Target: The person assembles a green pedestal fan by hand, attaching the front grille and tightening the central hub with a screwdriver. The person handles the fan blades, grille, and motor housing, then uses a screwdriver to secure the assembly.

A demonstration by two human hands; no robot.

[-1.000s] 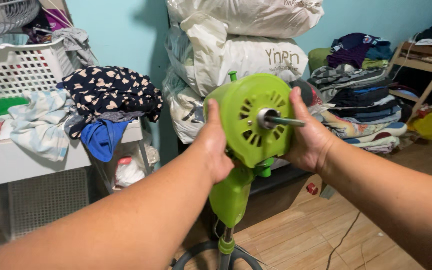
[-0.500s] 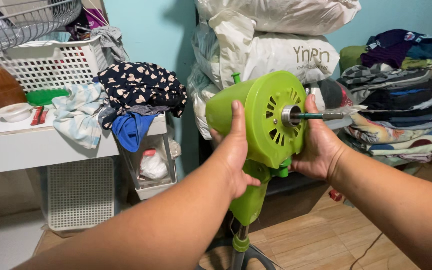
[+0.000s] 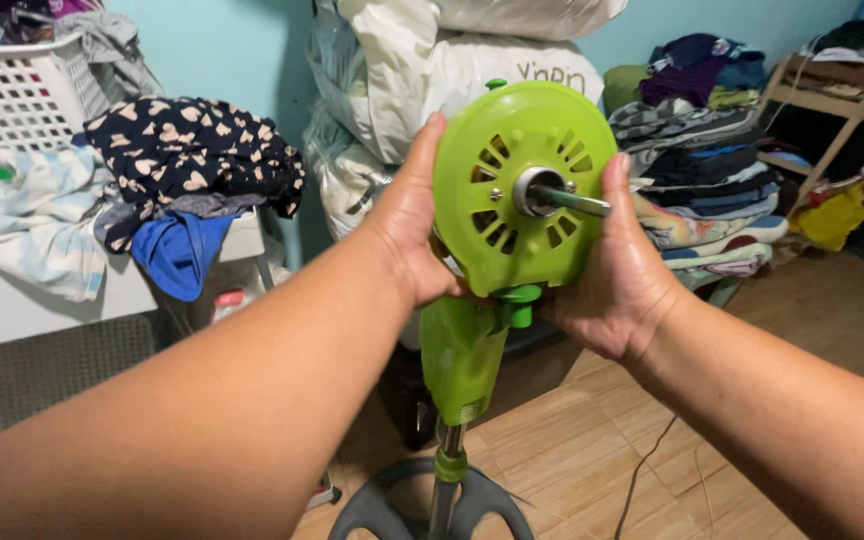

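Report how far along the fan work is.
Done: the green motor housing is bare, with no blade or guard on its metal shaft. In hand: the left hand and right hand clasp the housing's sides, atop the stand pole. Left: nothing is fitted on the shaft yet.

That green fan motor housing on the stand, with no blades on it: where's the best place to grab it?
Probably by its round sides, one palm from each flank, as the left hand and right hand grip the green fan motor housing now. The curved rim fits cupped palms, while the metal shaft juts from the front face, so coming from the front looks awkward.
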